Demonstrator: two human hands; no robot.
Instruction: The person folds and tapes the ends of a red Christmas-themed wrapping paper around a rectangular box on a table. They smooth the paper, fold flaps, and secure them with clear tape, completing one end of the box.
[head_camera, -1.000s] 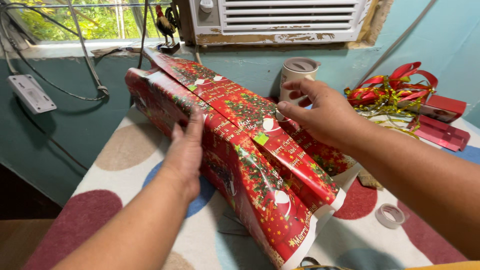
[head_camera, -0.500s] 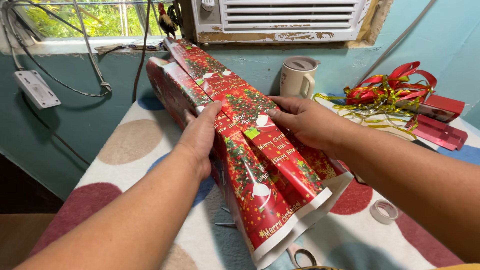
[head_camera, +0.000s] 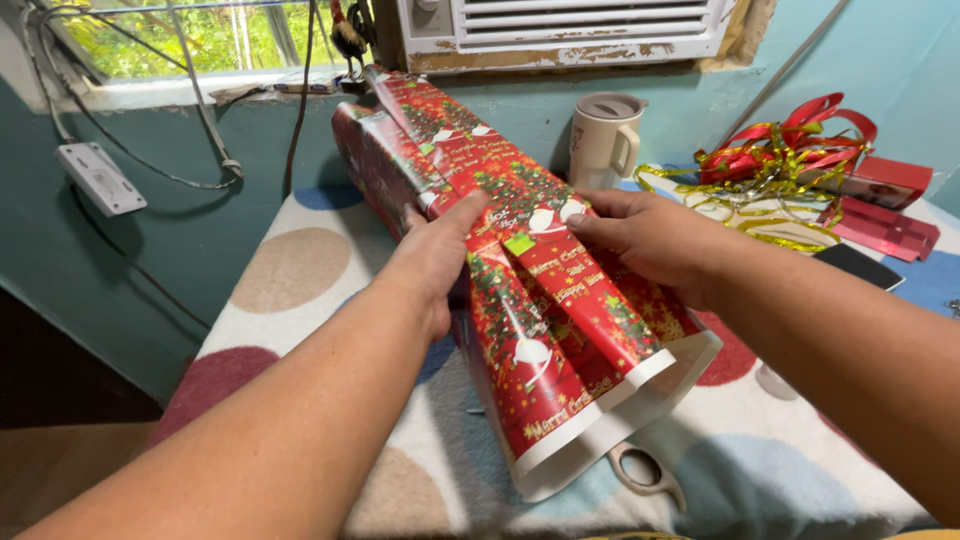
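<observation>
A long box wrapped in red festive paper (head_camera: 560, 330) lies diagonally on the spotted cloth-covered table (head_camera: 300, 270). My left hand (head_camera: 435, 255) presses on its left side, fingers over the paper's folded seam. From the right, my right hand (head_camera: 650, 235) rests flat on top of the paper, holding the overlapping flap down near a small green tape piece (head_camera: 519, 244). The paper's white open end (head_camera: 620, 430) sticks out toward me.
A white lidded mug (head_camera: 603, 138) stands at the back. Red and gold ribbons (head_camera: 780, 160), a red box (head_camera: 885, 205) and a dark phone (head_camera: 857, 265) lie at right. Scissors handles (head_camera: 645, 472) poke out under the paper. A power strip (head_camera: 98, 178) hangs on the left wall.
Both hands slid along the wrapped box and now meet at the top seam. The view has shifted left, so the box sits more to the right and centre.
</observation>
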